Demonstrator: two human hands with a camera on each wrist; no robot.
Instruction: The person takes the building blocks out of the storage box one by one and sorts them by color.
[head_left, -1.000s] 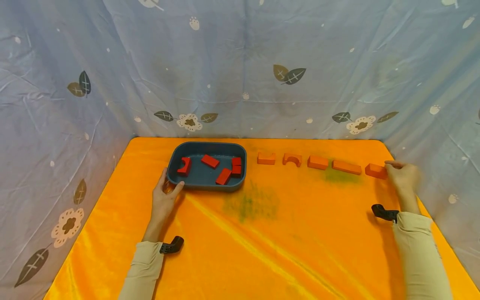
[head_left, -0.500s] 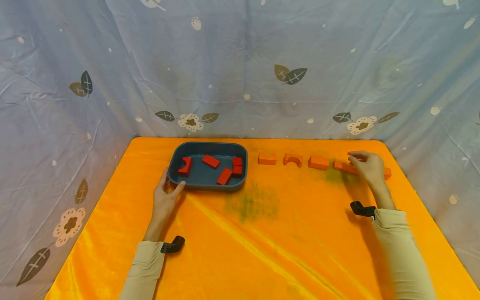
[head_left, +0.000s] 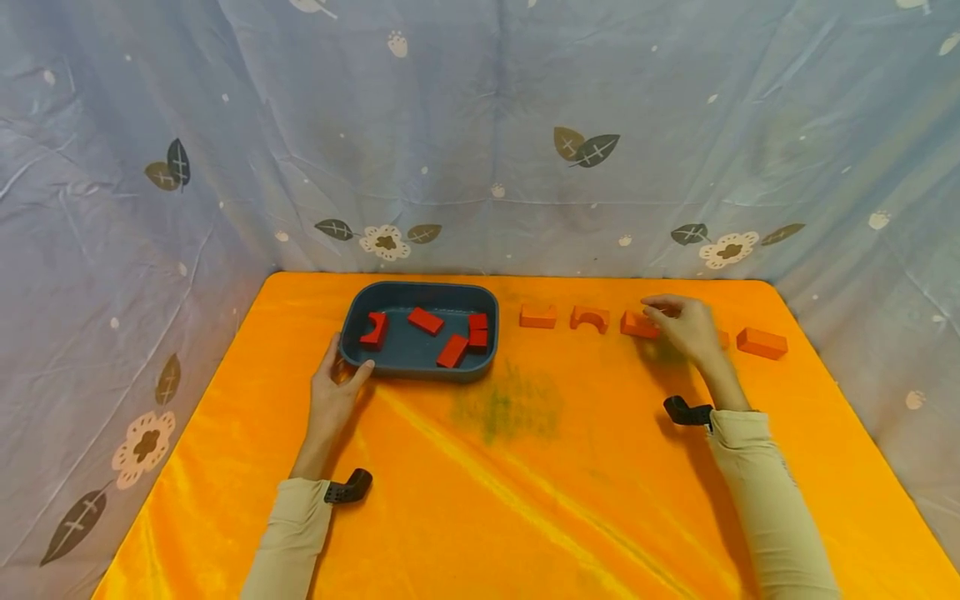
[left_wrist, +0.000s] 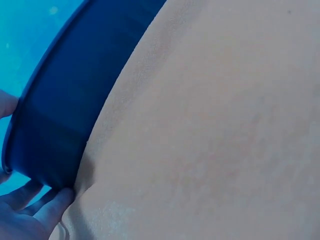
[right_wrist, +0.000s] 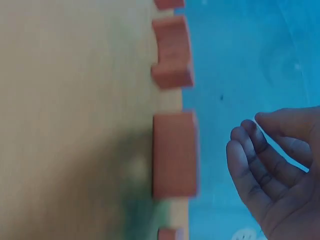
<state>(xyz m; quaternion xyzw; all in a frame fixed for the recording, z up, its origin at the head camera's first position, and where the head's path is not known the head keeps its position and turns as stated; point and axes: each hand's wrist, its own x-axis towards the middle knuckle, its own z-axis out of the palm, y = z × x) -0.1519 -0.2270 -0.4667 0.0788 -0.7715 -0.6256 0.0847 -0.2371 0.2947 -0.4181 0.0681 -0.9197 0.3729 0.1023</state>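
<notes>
My left hand (head_left: 333,398) grips the near left corner of a dark blue-grey tray (head_left: 416,375), its thumb on the rim and fingers round the outer side. Several red blocks lie inside, among them a notched one (head_left: 377,331) at the left. My right hand (head_left: 688,329) hovers over the row of orange-red blocks on the right, fingers loosely bent and holding nothing. Closest to its fingertips is a rectangular block (head_left: 636,324), which appears whole in the right wrist view. The hand and wrist hide most of a long block (head_left: 723,339).
Left of the right hand, an arch block (head_left: 590,313) and a shallow-notched block (head_left: 537,317) continue the row toward the tray. Another rectangular block (head_left: 762,343) ends it at the right. A yellow cloth (head_left: 480,508) covers the table, and a patterned curtain (head_left: 450,142) surrounds its back and sides.
My right hand has left the rightmost block and moved left along the row, over the long block to the rectangular one. The left hand and tray have stayed put.
</notes>
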